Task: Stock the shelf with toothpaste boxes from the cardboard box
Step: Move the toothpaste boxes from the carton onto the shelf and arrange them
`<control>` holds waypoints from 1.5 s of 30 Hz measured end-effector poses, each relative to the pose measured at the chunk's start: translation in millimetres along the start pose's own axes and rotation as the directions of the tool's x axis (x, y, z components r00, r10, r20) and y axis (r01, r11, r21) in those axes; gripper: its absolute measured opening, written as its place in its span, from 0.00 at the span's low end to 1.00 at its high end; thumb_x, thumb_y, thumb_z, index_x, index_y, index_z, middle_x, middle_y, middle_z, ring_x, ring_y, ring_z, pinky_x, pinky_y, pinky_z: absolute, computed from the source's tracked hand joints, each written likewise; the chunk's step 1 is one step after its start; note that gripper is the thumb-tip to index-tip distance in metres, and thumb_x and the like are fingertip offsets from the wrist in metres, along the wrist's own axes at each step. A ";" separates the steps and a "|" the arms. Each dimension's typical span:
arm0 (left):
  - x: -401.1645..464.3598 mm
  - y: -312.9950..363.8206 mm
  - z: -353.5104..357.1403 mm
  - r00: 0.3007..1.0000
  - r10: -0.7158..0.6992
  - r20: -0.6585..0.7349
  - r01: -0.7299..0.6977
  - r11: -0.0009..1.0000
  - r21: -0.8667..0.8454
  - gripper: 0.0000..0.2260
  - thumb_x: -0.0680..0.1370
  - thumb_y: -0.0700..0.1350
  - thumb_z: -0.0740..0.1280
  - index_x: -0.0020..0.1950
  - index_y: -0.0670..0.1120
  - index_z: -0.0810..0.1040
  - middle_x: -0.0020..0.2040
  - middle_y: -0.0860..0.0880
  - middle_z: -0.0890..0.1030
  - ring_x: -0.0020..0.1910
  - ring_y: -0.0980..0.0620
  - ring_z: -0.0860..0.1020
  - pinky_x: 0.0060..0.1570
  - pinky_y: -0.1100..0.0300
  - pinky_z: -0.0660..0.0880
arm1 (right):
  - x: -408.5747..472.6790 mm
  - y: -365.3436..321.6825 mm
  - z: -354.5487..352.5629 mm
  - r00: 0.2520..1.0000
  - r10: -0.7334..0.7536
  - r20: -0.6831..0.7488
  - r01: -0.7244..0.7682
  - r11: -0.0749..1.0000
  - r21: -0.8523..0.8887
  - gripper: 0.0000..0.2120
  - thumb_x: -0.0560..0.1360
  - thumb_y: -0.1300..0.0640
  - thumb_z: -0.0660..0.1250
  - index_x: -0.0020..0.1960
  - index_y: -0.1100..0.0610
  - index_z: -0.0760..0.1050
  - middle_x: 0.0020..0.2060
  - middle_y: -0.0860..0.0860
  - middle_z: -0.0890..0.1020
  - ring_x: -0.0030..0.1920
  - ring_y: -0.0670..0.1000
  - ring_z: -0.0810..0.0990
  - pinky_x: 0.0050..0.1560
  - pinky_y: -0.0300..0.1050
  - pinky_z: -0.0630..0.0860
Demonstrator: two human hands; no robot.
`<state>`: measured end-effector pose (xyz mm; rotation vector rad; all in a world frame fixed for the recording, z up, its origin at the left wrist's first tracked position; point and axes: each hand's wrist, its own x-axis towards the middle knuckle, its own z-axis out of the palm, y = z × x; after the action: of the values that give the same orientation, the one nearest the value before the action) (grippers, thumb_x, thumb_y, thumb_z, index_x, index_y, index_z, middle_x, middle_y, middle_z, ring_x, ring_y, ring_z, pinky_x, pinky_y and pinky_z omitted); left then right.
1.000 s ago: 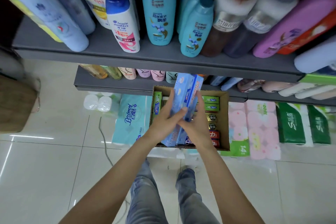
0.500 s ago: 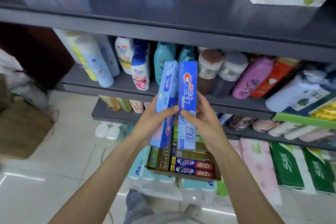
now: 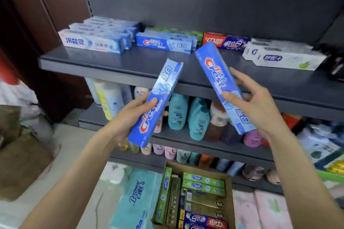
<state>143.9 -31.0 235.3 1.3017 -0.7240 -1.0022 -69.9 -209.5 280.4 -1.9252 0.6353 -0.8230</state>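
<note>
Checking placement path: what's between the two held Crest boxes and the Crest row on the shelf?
Head view: only bare grey shelf. The left hand's box and the right hand's box tilt up in front of the shelved Crest row, not touching it.

Two toothpaste boxes, one (image 3: 156, 102) left, one (image 3: 223, 87) right, are held before the shelf (image 3: 111, 65); the cardboard box (image 3: 229, 201) is placed below.

shelf (image 3: 115, 65): bare front strip, open above. back row blocked by white boxes (image 3: 93, 42), crest boxes (image 3: 163, 42), red-and-purple box (image 3: 225, 42), white stack (image 3: 283, 55).
</note>
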 end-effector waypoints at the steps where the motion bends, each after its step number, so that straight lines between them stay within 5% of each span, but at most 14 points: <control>1: 4.8 10.4 -7.2 1.000 0.024 0.001 -0.025 0.999 0.032 0.08 0.78 0.44 0.60 0.54 0.51 0.77 0.37 0.50 0.85 0.29 0.58 0.80 0.29 0.66 0.76 | 15.7 -5.3 -0.1 0.999 -0.046 0.009 0.047 0.994 -0.094 0.25 0.70 0.59 0.73 0.65 0.48 0.71 0.52 0.40 0.80 0.49 0.37 0.79 0.51 0.35 0.75; 5: 25.8 49.7 -36.5 0.993 0.120 -0.019 -0.117 0.986 0.121 0.09 0.80 0.44 0.60 0.55 0.54 0.76 0.38 0.53 0.85 0.32 0.57 0.82 0.30 0.67 0.77 | 87.3 -21.8 16.1 0.987 -0.146 0.067 0.160 0.909 -0.385 0.22 0.67 0.55 0.77 0.57 0.50 0.71 0.52 0.43 0.80 0.54 0.45 0.78 0.58 0.45 0.72; 10: 57.7 81.3 -79.1 0.966 0.253 -0.058 -0.222 0.922 0.318 0.11 0.78 0.49 0.63 0.60 0.54 0.77 0.45 0.52 0.84 0.40 0.53 0.82 0.36 0.66 0.76 | 166.1 -21.5 53.0 0.972 -0.186 0.143 0.235 0.771 -0.592 0.24 0.66 0.56 0.77 0.60 0.52 0.74 0.57 0.49 0.80 0.59 0.50 0.77 0.60 0.49 0.72; 18: 93.7 113.2 -127.0 0.997 0.050 -0.064 -0.046 0.996 0.073 0.14 0.80 0.44 0.54 0.49 0.42 0.78 0.40 0.49 0.85 0.34 0.52 0.82 0.33 0.62 0.78 | 232.4 -7.0 111.2 0.974 -0.151 0.167 0.225 0.697 -0.681 0.22 0.66 0.55 0.76 0.58 0.49 0.75 0.57 0.48 0.80 0.59 0.53 0.76 0.58 0.51 0.73; 23: 107.2 118.1 -137.1 0.995 0.077 -0.070 -0.067 0.989 0.135 0.12 0.80 0.46 0.57 0.56 0.45 0.77 0.46 0.45 0.85 0.42 0.48 0.82 0.42 0.56 0.78 | 229.3 -0.8 130.5 0.951 -0.276 0.138 0.250 0.428 -0.869 0.19 0.72 0.56 0.70 0.63 0.51 0.75 0.63 0.52 0.73 0.61 0.56 0.67 0.61 0.48 0.64; 27: 116.2 117.5 -134.1 0.996 0.085 -0.037 -0.078 0.984 0.159 0.12 0.79 0.48 0.63 0.61 0.50 0.74 0.46 0.44 0.85 0.43 0.48 0.83 0.43 0.57 0.78 | 203.8 -24.6 124.0 0.870 -0.493 -0.005 0.341 0.608 -0.717 0.18 0.73 0.60 0.69 0.63 0.53 0.75 0.59 0.54 0.71 0.57 0.55 0.71 0.58 0.46 0.69; 30: 117.4 121.8 -120.2 0.986 0.164 0.032 -0.167 0.945 0.283 0.11 0.77 0.48 0.66 0.60 0.52 0.75 0.44 0.49 0.85 0.38 0.54 0.81 0.39 0.62 0.77 | 182.2 -54.0 115.2 0.916 -0.397 -0.061 0.345 0.855 -0.387 0.26 0.74 0.55 0.69 0.70 0.48 0.66 0.59 0.49 0.70 0.54 0.47 0.75 0.52 0.39 0.73; 32: 119.0 126.8 -109.9 0.957 0.251 0.143 -0.289 0.815 0.502 0.13 0.76 0.50 0.68 0.61 0.54 0.75 0.47 0.51 0.83 0.40 0.56 0.80 0.41 0.64 0.76 | 170.8 -65.3 106.3 0.936 -0.352 -0.001 0.330 0.877 -0.348 0.34 0.73 0.53 0.70 0.73 0.43 0.57 0.64 0.48 0.65 0.57 0.45 0.73 0.52 0.36 0.72; 34: 124.3 132.3 -99.5 0.912 0.290 0.291 -0.400 0.466 0.789 0.19 0.75 0.56 0.68 0.65 0.56 0.72 0.58 0.56 0.79 0.53 0.56 0.78 0.53 0.61 0.74 | 163.4 -62.3 92.0 0.922 -0.360 0.140 0.373 0.735 -0.566 0.36 0.71 0.50 0.72 0.73 0.40 0.57 0.69 0.48 0.61 0.63 0.47 0.69 0.56 0.41 0.71; 36: 131.7 134.9 -84.6 0.879 0.242 0.411 -0.441 0.083 0.894 0.23 0.75 0.60 0.64 0.69 0.59 0.67 0.66 0.59 0.74 0.62 0.55 0.73 0.57 0.59 0.70 | 161.3 -47.5 77.4 0.922 -0.260 0.285 0.386 0.603 -0.698 0.31 0.70 0.45 0.72 0.70 0.41 0.65 0.68 0.47 0.68 0.64 0.49 0.71 0.58 0.49 0.72; 38: 140.0 132.9 -69.7 0.858 0.205 0.471 -0.456 -0.118 0.882 0.23 0.77 0.60 0.61 0.71 0.61 0.63 0.66 0.58 0.74 0.61 0.52 0.73 0.52 0.58 0.67 | 159.2 -29.2 68.3 0.941 -0.131 0.312 0.327 0.589 -0.739 0.23 0.70 0.43 0.71 0.64 0.41 0.72 0.61 0.44 0.77 0.60 0.51 0.75 0.57 0.52 0.74; 41: 155.0 120.6 -57.6 0.825 0.268 0.497 -0.442 -0.242 0.864 0.24 0.77 0.60 0.60 0.73 0.59 0.62 0.65 0.54 0.76 0.61 0.49 0.75 0.50 0.56 0.69 | 159.9 -12.0 64.0 0.968 -0.177 0.176 0.250 0.686 -0.684 0.19 0.69 0.45 0.73 0.59 0.44 0.75 0.57 0.42 0.80 0.56 0.49 0.77 0.55 0.53 0.74; 45: 165.5 105.0 -62.9 0.835 0.376 0.402 -0.369 -0.160 0.916 0.22 0.77 0.56 0.63 0.71 0.58 0.65 0.70 0.55 0.70 0.66 0.52 0.71 0.54 0.56 0.70 | 173.5 -2.2 67.6 0.976 -0.192 0.105 0.210 0.689 -0.694 0.18 0.69 0.47 0.73 0.57 0.48 0.76 0.55 0.46 0.78 0.56 0.48 0.75 0.54 0.48 0.72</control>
<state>288.9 -155.6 311.7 2.0849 -1.9560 0.3484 93.2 -294.8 308.0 -2.7460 0.8100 -0.7424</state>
